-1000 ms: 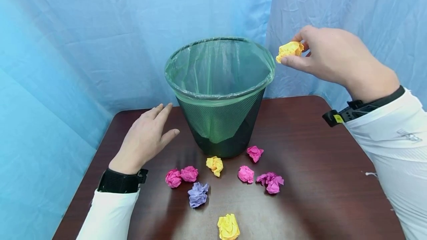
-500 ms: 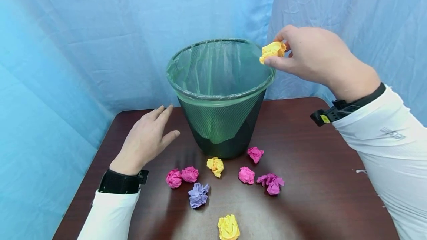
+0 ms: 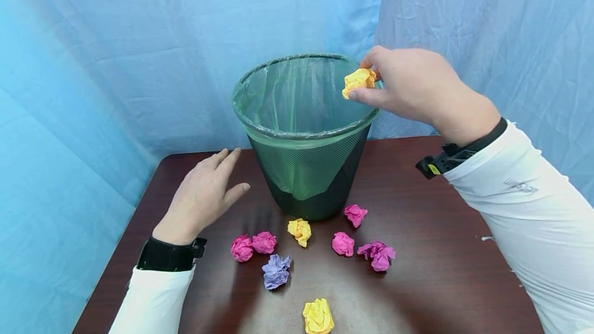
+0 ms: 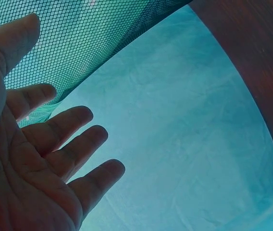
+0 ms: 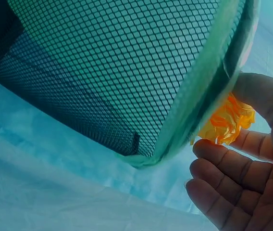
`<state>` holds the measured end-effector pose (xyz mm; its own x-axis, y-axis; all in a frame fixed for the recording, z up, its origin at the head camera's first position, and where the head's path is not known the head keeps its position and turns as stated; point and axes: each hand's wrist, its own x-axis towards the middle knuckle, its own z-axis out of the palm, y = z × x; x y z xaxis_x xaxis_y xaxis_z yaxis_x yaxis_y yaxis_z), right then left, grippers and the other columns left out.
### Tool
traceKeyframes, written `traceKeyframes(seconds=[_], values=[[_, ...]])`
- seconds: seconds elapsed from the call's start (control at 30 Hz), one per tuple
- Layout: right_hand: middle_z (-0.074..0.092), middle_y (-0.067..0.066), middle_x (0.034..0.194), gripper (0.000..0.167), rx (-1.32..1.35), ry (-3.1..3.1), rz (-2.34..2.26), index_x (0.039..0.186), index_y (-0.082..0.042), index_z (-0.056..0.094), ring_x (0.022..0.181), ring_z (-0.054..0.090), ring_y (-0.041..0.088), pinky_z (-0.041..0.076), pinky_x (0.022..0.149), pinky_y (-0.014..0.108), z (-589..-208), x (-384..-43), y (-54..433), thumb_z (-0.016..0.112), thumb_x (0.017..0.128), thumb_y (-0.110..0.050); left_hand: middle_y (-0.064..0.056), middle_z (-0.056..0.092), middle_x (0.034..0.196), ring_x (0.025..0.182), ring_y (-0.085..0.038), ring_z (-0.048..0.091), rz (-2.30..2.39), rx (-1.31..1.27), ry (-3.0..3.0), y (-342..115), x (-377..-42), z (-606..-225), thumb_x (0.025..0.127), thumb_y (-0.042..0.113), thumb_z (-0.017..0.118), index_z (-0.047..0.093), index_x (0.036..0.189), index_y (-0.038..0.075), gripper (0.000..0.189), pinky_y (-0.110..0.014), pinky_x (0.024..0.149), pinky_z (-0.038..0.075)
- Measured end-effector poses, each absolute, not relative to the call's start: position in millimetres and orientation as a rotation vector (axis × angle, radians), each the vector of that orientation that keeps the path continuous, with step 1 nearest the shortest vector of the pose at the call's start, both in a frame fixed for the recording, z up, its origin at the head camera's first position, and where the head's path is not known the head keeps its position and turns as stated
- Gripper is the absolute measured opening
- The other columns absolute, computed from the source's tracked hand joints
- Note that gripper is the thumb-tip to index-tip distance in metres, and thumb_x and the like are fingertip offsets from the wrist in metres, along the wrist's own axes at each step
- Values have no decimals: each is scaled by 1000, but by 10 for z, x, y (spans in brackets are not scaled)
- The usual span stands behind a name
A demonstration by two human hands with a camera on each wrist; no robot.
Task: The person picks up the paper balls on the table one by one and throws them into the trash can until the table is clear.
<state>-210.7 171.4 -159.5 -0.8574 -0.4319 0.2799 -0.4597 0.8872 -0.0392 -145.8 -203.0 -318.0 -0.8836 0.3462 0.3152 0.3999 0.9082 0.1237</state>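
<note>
Between thumb and fingers, my right hand (image 3: 417,86) pinches a crumpled yellow paper ball (image 3: 359,82) over the right side of the bin's mouth. The right wrist view shows the same paper ball (image 5: 228,122) partly behind the rim. The black mesh bin (image 3: 325,202) stands upright, lined with a green plastic bag (image 3: 297,164) folded over its rim. My left hand (image 3: 199,195) is held left of the bin, palm toward it, holding nothing. Its fingers (image 4: 79,154) are spread and loosely extended in the left wrist view, near the mesh wall.
On the brown table (image 3: 431,210), in front of the bin, lie a yellow paper ball (image 3: 299,232), a purple one (image 3: 276,271), a magenta one (image 3: 378,255) and several pink ones (image 3: 343,244). Another yellow ball (image 3: 318,316) lies nearest me. Blue cloth (image 3: 185,55) hangs behind.
My right hand has moved left with the yellow paper ball, from outside the bin's right rim to over its opening. The left hand has stayed in place.
</note>
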Motion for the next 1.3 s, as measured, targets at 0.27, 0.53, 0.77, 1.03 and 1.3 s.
traceKeyframes(seconds=[0.27, 0.53, 0.77, 1.03, 1.3], values=[[73, 15, 99, 61, 689, -2794, 146, 137, -7, 58, 76, 63, 28, 49, 60, 43, -1633, -2124, 1640, 68, 97, -52, -25, 50, 155, 141, -44, 50, -262, -548, -2800, -2029, -1458, -3198, 96, 35, 76, 44, 157, 2, 77, -60, 114, 44], [75, 17, 107, 58, 698, -2810, 139, 136, -6, 59, 84, 66, 33, 53, 65, 46, -1677, -2133, 1649, 68, 98, -49, -25, 52, 154, 141, -44, 51, -260, -556, -2790, -2022, -1448, -3200, 95, 34, 77, 45, 156, 1, 77, -60, 114, 44], [74, 19, 119, 52, 715, -2835, 147, 138, -8, 58, 98, 70, 37, 57, 77, 55, -1698, -2132, 1667, 66, 101, -43, -24, 52, 154, 141, -43, 51, -265, -561, -2787, -2024, -1447, -3204, 95, 33, 77, 45, 156, 0, 77, -60, 114, 44], [75, 19, 119, 51, 723, -2835, 142, 138, -8, 58, 96, 71, 35, 57, 76, 55, -1717, -2139, 1676, 64, 102, -44, -25, 52, 154, 141, -44, 51, -276, -551, -2788, -2021, -1457, -3222, 95, 34, 77, 45, 156, 1, 77, -61, 113, 44], [74, 20, 120, 51, 725, -2835, 156, 139, -8, 58, 95, 71, 35, 57, 75, 55, -1731, -2140, 1695, 64, 102, -44, -25, 53, 153, 139, -44, 52, -274, -549, -2778, -2029, -1451, -3233, 95, 34, 77, 45, 156, 1, 76, -61, 112, 45]])
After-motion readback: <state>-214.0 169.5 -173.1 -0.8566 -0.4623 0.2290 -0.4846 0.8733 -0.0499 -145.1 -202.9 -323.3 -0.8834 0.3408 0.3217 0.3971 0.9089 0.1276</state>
